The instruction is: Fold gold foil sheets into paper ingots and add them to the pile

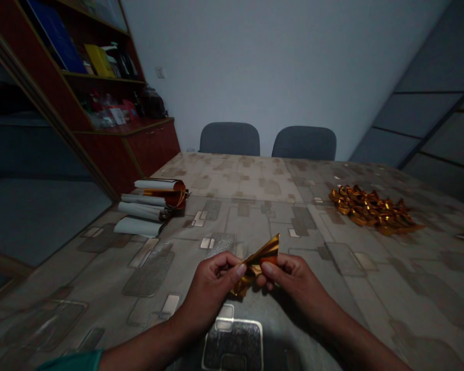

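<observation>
Just above the near part of the table, both my hands pinch one piece of folded gold foil paper (268, 249). My left hand (220, 275) is closed on its left side, thumb on top. Its right side is between the thumb and fingers of my right hand (290, 273). A pointed corner of the foil sticks up between the hands, and a crumpled part hangs below near the left fingers. Part of the foil is hidden behind my fingers.
Several folded gold foil pieces (371, 208) lie in a cluster at the right. Bundles of folded paper (143, 208), white outside and gold inside, rest at the left. The patterned tablecloth (247, 221) covers the table. Two grey chairs (230, 138) stand at its far side, beside a wooden cabinet (150, 147).
</observation>
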`<state>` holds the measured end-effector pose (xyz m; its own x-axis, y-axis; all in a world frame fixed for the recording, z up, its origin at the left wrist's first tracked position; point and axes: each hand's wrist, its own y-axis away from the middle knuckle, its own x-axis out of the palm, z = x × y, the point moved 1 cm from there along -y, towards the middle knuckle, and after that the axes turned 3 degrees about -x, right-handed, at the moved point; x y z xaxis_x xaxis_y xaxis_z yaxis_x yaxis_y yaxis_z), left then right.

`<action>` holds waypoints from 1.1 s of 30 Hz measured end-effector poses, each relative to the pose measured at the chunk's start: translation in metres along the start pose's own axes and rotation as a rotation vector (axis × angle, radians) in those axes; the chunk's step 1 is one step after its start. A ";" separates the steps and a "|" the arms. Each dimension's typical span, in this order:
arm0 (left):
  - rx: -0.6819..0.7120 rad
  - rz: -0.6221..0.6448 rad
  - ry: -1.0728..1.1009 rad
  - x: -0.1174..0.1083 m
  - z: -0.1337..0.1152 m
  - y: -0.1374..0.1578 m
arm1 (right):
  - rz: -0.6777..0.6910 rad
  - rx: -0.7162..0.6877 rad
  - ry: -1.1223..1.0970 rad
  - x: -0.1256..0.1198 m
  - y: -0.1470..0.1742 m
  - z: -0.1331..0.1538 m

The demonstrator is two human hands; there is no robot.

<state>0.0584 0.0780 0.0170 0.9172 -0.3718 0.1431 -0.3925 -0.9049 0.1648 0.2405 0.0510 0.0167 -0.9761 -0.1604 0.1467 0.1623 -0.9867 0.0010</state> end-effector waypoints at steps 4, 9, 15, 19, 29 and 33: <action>-0.009 -0.020 0.017 -0.001 0.000 0.000 | -0.036 -0.017 0.030 -0.002 -0.001 0.002; 0.041 -0.024 -0.081 0.000 -0.007 0.004 | 0.097 -0.029 -0.045 0.004 0.001 0.001; 0.048 0.053 -0.110 0.003 -0.007 0.007 | 0.062 -0.070 0.088 0.006 0.002 -0.005; 0.007 0.051 -0.105 0.004 -0.004 0.005 | 0.082 -0.051 0.087 0.003 0.001 -0.005; -0.108 0.122 -0.135 0.002 -0.006 0.004 | 0.372 0.098 0.076 -0.028 0.013 0.035; -0.153 0.181 -0.170 0.004 -0.005 0.004 | 0.208 0.081 0.211 -0.017 0.010 0.025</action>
<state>0.0597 0.0739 0.0228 0.8247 -0.5652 0.0202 -0.5444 -0.7837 0.2990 0.2625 0.0449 0.0395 -0.9277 -0.3690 -0.0563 0.3648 -0.9282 0.0727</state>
